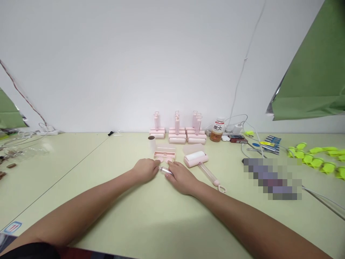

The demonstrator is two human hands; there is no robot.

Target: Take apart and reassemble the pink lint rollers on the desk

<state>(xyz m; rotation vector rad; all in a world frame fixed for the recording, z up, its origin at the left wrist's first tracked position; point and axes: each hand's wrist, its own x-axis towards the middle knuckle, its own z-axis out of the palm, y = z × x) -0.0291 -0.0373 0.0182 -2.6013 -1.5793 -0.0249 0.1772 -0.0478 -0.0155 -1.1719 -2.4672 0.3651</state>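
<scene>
My left hand (145,170) has its fingers drawn together, with the fingertips on a small pink end cap (160,159). Close beside it, my right hand (183,178) closes round a clear lint roller handle (165,170), whose narrow end points toward my left hand. The right index fingertip touches a second pink end cap (169,159). Just beyond the fingers lies an open, hollow pink lint roller case (164,155). To the right rests a lint roller (196,158) with a white roll and a clear handle (208,173).
A cardboard-cored white roll (152,144) stands behind the left hand. Several pink lint rollers (178,138) stand along the wall. Farther right are a labelled bottle (217,130), cables, a blurred object (272,180) and several neon-yellow pieces (318,162). Clear plastic items (29,153) lie left.
</scene>
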